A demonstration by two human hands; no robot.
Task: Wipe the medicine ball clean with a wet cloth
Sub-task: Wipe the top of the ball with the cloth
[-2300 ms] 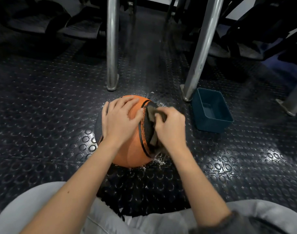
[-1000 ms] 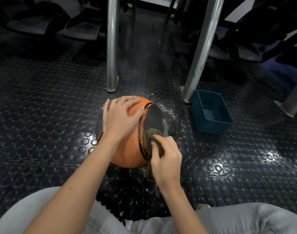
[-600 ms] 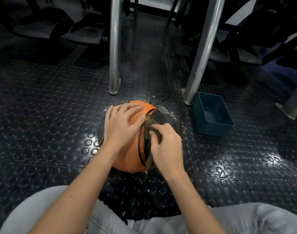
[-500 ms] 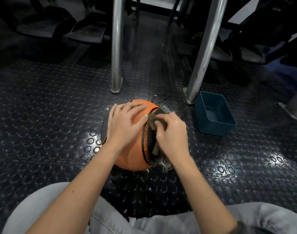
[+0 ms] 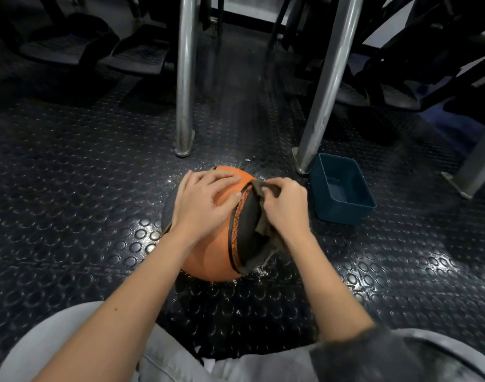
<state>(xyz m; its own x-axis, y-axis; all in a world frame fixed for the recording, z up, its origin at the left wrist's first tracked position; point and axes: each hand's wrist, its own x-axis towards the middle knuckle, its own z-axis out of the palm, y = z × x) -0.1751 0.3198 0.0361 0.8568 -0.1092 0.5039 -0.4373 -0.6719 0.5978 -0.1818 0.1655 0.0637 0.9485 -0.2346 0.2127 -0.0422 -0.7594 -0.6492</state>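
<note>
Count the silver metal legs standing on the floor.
3: one upright leg beyond the medicine ball, one slanted leg beside the blue tub, one leg at the right edge. More may hide in the dark.

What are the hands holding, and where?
The right hand grips the cloth by its bunched upper part. The left hand only rests on the medicine ball.

Bare forearms (image 5: 142, 285), light grey trousers (image 5: 56, 343), dark grey sleeve (image 5: 373, 354)

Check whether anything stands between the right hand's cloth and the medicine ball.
Nothing visible does: the right hand presses the cloth directly onto the medicine ball, and the left hand rests on top.
</note>
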